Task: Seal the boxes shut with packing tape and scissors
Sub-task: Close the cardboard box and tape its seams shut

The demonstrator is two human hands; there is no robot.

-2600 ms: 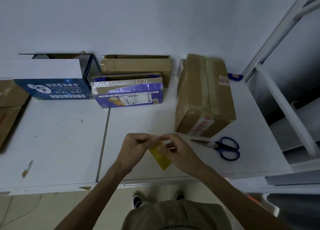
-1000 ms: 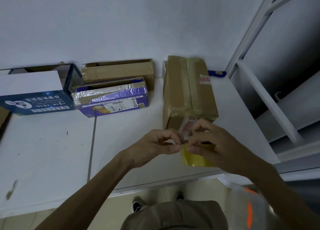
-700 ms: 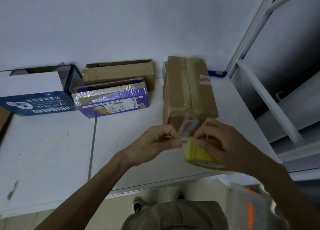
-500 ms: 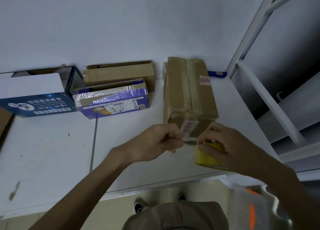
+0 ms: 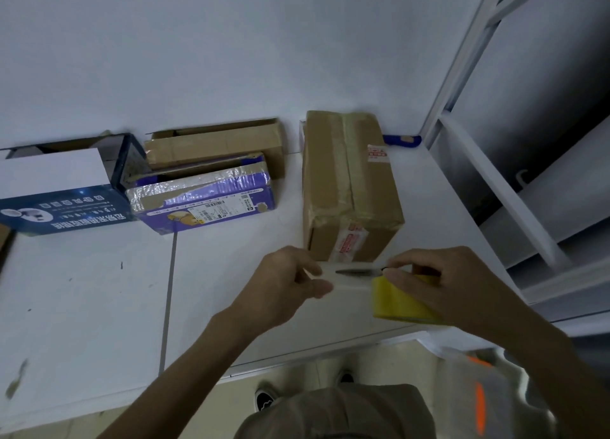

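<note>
- Our right hand (image 5: pixel 442 283) grips the tape roll (image 5: pixel 399 301) above the near edge of the table (image 5: pixel 82 306). Our left hand (image 5: pixel 284 280) pinches the free end of the strip (image 5: pixel 350 282), which stretches between the two hands.
- The sealed brown box (image 5: pixel 350 181) stands just beyond the strip, and the scissors (image 5: pixel 358 271) show through it.
- We count one roll, one pair of scissors and four boxes: the sealed one, an open brown box (image 5: pixel 214 145), a purple box (image 5: pixel 201 197) and a blue-and-white box (image 5: pixel 59 187).
- The roll is yellowish; the strip looks clear.
</note>
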